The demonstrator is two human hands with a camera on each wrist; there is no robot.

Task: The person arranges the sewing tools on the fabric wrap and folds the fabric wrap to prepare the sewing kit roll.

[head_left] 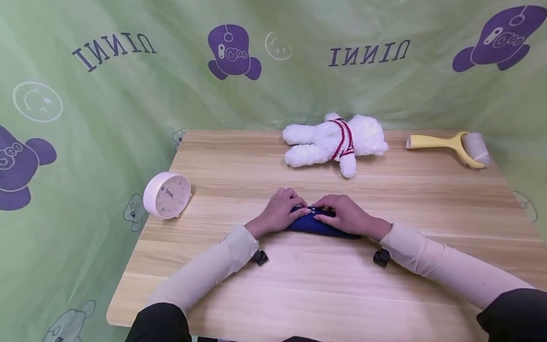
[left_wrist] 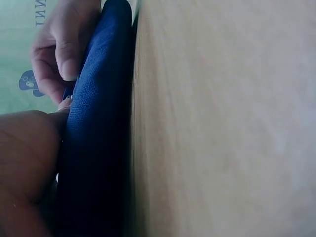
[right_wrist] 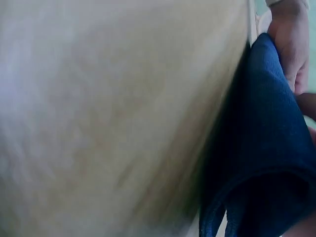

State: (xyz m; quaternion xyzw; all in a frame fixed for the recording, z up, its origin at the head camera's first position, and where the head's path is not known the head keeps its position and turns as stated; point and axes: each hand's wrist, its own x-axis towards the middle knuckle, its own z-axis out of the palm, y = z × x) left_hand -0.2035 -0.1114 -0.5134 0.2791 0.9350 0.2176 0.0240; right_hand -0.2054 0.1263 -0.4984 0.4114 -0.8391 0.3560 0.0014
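A long, dark blue cloth pouch (head_left: 318, 225) with a small shiny metal fastener (head_left: 313, 210) on its upper edge lies across the table in front of the person. My left hand (head_left: 284, 210) pinches the edge just left of the fastener. From the other side my right hand (head_left: 348, 214) pinches that edge, thumb and fingertips close to the metal piece. Textured fabric fills the middle of the left wrist view, where the pouch (left_wrist: 98, 98) stands against the wood. In the right wrist view the near end of the pouch (right_wrist: 269, 128) gapes in a fold.
A white plush bear (head_left: 318, 142) in a red-striped top lies behind the hands. To the left stands a round pale pink clock (head_left: 173, 194). A yellow-handled lint roller (head_left: 436, 142) rests at the back right of the wooden table (head_left: 299, 289). Green printed cloth (head_left: 299, 85) hangs behind.
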